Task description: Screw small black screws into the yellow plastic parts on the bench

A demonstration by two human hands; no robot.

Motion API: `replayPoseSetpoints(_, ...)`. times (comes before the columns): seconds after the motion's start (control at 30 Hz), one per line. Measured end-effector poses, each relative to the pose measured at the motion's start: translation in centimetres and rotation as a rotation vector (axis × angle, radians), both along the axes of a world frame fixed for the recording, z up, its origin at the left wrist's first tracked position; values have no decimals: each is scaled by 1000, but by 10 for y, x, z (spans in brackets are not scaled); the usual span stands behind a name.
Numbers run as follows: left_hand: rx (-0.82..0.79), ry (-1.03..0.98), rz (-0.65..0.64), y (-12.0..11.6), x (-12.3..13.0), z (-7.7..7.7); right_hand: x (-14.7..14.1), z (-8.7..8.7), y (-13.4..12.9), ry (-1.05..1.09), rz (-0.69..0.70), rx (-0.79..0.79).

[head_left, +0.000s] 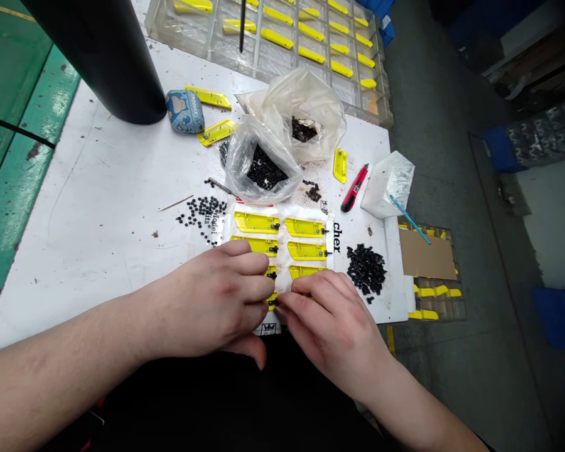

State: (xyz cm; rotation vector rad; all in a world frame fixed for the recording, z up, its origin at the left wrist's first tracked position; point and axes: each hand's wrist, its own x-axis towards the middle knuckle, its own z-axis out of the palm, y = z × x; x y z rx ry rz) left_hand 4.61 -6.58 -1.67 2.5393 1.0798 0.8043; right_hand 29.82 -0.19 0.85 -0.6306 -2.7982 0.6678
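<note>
"Four letters, 'cher', mark the white sheet (283, 263). The yellow parts (307, 251)?"
"On it, some behind the left hand (211, 298), grip unclear; the right hand (341, 320) pinches narrowly beside a black clip (274, 302)."
"Nearby?"
"Red cutter (355, 188), black cylinder (108, 63), bench (98, 207)."

Knife and odds and ends around the white table

A black cylinder (108, 63) stands at the far left, a blue patterned object (185, 112) just beside its base. Toward the right edge, a red utility knife (355, 188) lies near a white block (388, 186) with a thin blue stick (409, 219) against it. Green metalwork (32, 125) borders the left; blue bins (558, 317) sit right, beyond the gray floor (489, 263).
</note>
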Motion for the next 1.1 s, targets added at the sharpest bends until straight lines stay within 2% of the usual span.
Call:
replayPoseSetpoints(0.27,-4,50,-9,1,1,-1,5,4,4,-21,-13,18)
replayPoseSetpoints(0.53,-25,49,-12,1,3,-1,3,0,4,-91,2,51)
replayPoseSetpoints(0.83,-20,58,-14,2,4,-3,0,0,9,-133,102,152)
replayPoseSetpoints(1.0,-10,85,3,0,5,-2,-2,-5,-1,-72,89,142)
replayPoseSetpoints(1.1,12,82,14,-1,5,-1,1,-12,-11,2,22,86)
